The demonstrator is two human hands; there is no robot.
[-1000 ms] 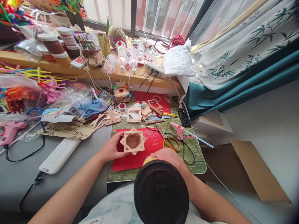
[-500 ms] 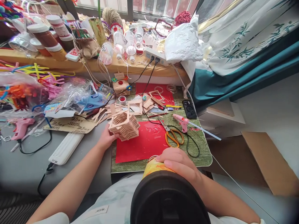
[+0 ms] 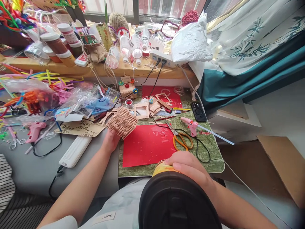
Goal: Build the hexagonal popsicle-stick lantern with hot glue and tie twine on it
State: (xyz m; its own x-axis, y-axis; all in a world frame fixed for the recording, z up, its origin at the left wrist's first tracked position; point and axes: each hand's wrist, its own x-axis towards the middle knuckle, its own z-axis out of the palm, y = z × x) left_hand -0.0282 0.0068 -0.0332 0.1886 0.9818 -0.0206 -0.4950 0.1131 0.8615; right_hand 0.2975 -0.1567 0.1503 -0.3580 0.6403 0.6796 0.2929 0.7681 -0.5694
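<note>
My left hand (image 3: 111, 140) is closed on a box of stacked wooden craft sticks (image 3: 122, 122), tilted so its ridged side faces me. The box is over the left edge of a red sheet (image 3: 147, 146). Close to my body, my right hand (image 3: 188, 163) is wrapped round a yellow-and-orange cup (image 3: 163, 169) with a big black lid (image 3: 178, 203), which hides part of that hand. Just beyond the right hand lie orange-handled scissors (image 3: 182, 140). A pink glue gun (image 3: 190, 125) with a clear glue stick rests farther right.
Loose craft sticks and a square stick frame (image 3: 141, 111) lie behind the red sheet. A black phone (image 3: 199, 111) is at the mat's right edge. Sandpaper (image 3: 79, 127), a white power strip (image 3: 75, 151) and another pink glue gun (image 3: 35, 131) are at left. Cords cross the mat.
My left hand has turned the stick box, so its open end no longer faces me and its side shows. The view has shifted slightly; my right hand stays on the cup.
</note>
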